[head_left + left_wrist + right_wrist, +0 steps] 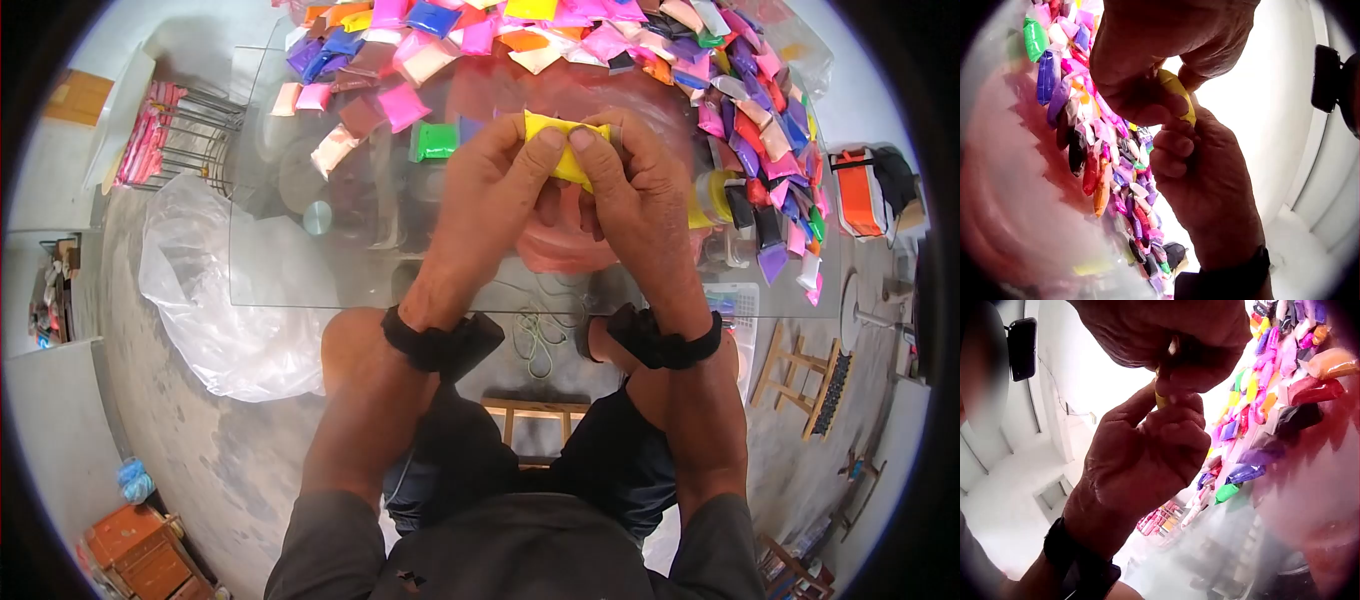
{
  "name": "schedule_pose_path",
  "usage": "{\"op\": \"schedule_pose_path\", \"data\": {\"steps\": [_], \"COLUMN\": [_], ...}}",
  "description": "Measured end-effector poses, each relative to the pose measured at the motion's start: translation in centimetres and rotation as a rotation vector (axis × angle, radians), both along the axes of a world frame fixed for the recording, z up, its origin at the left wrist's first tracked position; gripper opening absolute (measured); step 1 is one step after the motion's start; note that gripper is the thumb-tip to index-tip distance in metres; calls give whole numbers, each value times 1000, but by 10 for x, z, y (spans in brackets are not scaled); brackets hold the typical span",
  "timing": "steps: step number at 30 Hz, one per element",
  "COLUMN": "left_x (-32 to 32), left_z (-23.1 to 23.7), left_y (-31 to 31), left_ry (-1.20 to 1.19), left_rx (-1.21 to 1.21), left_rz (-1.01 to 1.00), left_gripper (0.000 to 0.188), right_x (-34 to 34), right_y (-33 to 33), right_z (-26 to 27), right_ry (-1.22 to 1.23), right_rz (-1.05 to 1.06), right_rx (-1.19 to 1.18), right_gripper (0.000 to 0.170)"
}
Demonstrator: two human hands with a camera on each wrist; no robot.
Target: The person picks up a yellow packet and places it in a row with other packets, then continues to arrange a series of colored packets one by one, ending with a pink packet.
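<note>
A small yellow packet (pixel 568 160) is held up over the glass table, pinched between both hands. The left hand (pixel 497 185) grips its left side with the thumb on top, and the right hand (pixel 640 190) grips its right side the same way. In the left wrist view the packet (pixel 1180 100) shows between the left hand (pixel 1166 44) above and the right hand (pixel 1204 181) below. Only a sliver of the packet (pixel 1160 397) is visible in the right wrist view, with the rest hidden by the fingers of the left hand (pixel 1141 456) and right hand (pixel 1172 337).
Many coloured packets (pixel 770 150) lie heaped along the far and right sides of the glass table (pixel 290 270). A green packet (pixel 435 142) lies left of the hands. Clear plastic sheeting (pixel 215 320) hangs at the left; a wooden stool (pixel 800 375) stands right.
</note>
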State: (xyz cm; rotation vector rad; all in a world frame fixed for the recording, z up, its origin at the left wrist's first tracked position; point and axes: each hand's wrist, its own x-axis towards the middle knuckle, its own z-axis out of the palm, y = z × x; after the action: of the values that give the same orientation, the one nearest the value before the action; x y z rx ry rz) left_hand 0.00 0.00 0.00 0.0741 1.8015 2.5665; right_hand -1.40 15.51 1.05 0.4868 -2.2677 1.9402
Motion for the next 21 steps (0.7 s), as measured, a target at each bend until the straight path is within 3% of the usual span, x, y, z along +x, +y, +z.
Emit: {"op": "schedule_pose_path", "data": {"steps": [9, 21], "left_x": [5, 1], "left_z": [7, 6], "left_y": [-5, -2], "left_ry": [52, 44], "left_rx": [-90, 52], "left_rz": [79, 77], "left_gripper": [26, 26], "right_x": [6, 5], "right_y": [-3, -3], "right_z": [9, 13], "right_ry": [-192, -287], "right_rz": [111, 101], "right_rx": [-150, -193], "right_gripper": [20, 22]}}
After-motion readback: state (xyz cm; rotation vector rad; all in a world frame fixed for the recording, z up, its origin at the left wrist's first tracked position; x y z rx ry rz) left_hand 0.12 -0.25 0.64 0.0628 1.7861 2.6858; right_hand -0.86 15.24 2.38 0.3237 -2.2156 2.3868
